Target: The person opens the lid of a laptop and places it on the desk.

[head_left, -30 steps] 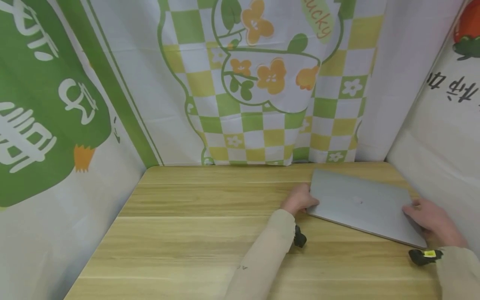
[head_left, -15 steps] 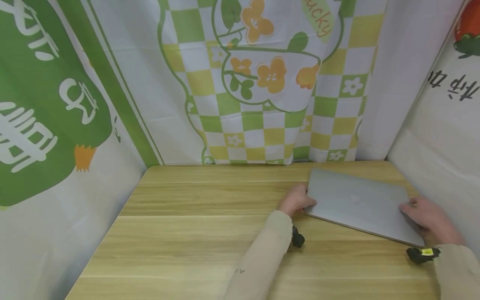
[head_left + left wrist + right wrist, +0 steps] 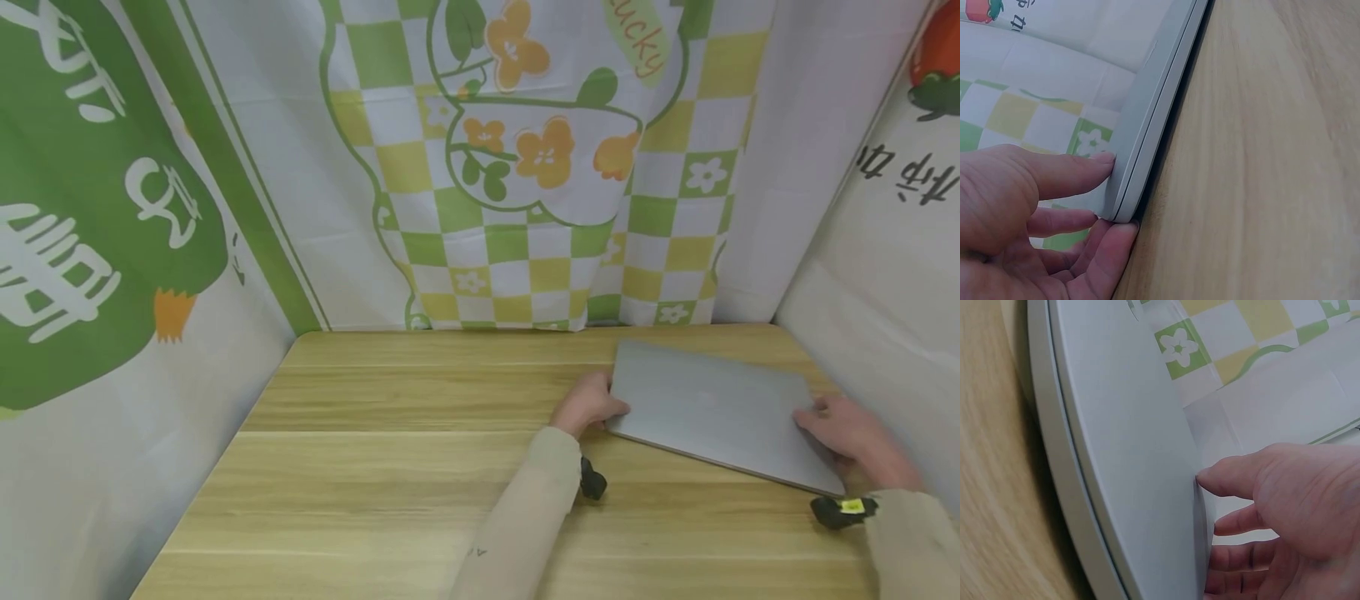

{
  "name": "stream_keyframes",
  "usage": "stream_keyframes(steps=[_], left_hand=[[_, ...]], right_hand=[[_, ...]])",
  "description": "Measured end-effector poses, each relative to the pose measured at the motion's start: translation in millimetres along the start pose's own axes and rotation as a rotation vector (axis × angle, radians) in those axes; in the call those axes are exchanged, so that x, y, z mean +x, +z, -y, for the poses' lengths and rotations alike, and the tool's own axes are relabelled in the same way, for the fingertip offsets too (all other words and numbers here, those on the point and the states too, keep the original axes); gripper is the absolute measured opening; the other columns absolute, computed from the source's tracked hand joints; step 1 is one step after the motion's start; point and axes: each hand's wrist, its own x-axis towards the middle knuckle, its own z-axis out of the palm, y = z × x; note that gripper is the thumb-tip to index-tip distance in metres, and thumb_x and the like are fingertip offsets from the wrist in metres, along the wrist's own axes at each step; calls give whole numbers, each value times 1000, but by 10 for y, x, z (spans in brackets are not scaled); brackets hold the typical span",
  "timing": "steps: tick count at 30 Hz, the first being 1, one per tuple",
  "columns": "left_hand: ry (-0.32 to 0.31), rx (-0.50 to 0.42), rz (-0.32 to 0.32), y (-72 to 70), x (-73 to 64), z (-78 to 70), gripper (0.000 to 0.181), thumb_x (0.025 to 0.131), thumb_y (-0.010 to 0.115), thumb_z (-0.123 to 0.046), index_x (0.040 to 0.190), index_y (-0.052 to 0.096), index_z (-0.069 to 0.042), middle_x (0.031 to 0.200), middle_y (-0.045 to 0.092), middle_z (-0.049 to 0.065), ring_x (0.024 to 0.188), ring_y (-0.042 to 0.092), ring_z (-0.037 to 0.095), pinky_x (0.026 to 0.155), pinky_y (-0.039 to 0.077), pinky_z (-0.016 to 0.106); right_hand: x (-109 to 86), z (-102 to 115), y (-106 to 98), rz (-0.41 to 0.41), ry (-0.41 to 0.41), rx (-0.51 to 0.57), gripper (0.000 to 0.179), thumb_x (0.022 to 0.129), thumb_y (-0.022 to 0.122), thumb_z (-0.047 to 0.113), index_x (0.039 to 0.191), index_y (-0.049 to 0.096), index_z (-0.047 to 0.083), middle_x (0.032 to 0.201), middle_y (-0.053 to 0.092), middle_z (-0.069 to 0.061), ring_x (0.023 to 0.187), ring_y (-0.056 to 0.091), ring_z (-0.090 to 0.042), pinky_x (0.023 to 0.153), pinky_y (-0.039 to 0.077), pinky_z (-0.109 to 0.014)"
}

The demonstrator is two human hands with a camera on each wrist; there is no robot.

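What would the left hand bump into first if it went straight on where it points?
The closed laptop, most likely; the left hand holds its left edge, so nothing seems to lie between.

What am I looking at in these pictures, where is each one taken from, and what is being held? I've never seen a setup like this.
There is no robot here, just a person using two bare hands. The wide picture comes from a camera on the head, looking forward and down at a wooden table. The close-ups come from wrist cameras: one shows the left hand, the other the right hand. Together they hold a closed grey laptop by its short sides, toward the right of the table. I can't tell whether it lies flat or is slightly raised. Behind the table hangs a checkered cloth with flowers.
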Motion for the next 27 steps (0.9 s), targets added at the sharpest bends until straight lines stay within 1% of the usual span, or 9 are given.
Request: stream_keyframes(steps=[8, 12, 15, 18, 19, 21, 24, 27], left_hand=[[11, -6, -2, -34, -37, 51, 35, 84, 77, -18, 111, 62, -1, 81, 61, 5, 50, 52, 14, 45, 51, 26], [9, -14, 0, -50, -50, 73, 40, 84, 77, -18, 116, 61, 0, 83, 62, 6, 48, 52, 14, 45, 51, 27], [-9, -24, 5, -55, -51, 79, 48, 85, 77, -18, 125, 58, -1, 93, 65, 9, 46, 51, 15, 45, 51, 27], [-15, -20, 6, -69, -62, 87, 50, 84, 77, -19, 126, 57, -1, 98, 65, 11, 46, 51, 15, 45, 51, 27], [-18, -19, 6, -71, -63, 93, 49, 84, 77, -19, 125, 58, -1, 98, 66, 11, 46, 51, 15, 45, 51, 27], [-18, -16, 3, -79, -70, 102, 49, 84, 77, -19, 125, 58, 0, 97, 65, 11, 46, 51, 14, 46, 51, 27], [-15, -6, 0, -88, -79, 105, 49, 84, 78, -19, 125, 58, 0, 98, 65, 11, 47, 52, 15, 46, 52, 27], [-12, -6, -1, -100, -92, 101, 50, 84, 77, -19, 126, 57, 0, 97, 65, 11, 49, 53, 15, 47, 52, 28]], right_hand=[[9, 34, 30, -15, -28, -1, 79, 100, 46, 41, 130, 26, -29, 114, 47, -45, 78, 58, -28, 56, 53, -34], [7, 65, 30, -28, -42, -14, 78, 99, 47, 40, 130, 28, -29, 115, 47, -46, 79, 58, -30, 56, 53, -34], [2, 81, 30, -39, -44, -30, 77, 99, 48, 40, 129, 29, -29, 108, 51, -42, 74, 58, -28, 55, 52, -34], [5, 83, 48, -49, -56, -29, 74, 99, 47, 38, 129, 30, -28, 98, 56, -35, 67, 56, -23, 52, 51, -34], [5, 83, 55, -53, -63, -28, 73, 99, 47, 37, 128, 31, -28, 93, 57, -32, 64, 56, -22, 51, 51, -34], [7, 85, 64, -59, -76, -24, 72, 99, 47, 36, 128, 32, -28, 88, 58, -27, 62, 55, -21, 50, 50, -35], [2, 101, 72, -58, -73, -9, 72, 99, 48, 36, 127, 32, -28, 87, 58, -26, 61, 56, -21, 50, 51, -35], [-4, 115, 68, -53, -60, -5, 73, 99, 48, 38, 128, 31, -27, 96, 57, -34, 65, 57, -22, 51, 53, -35]])
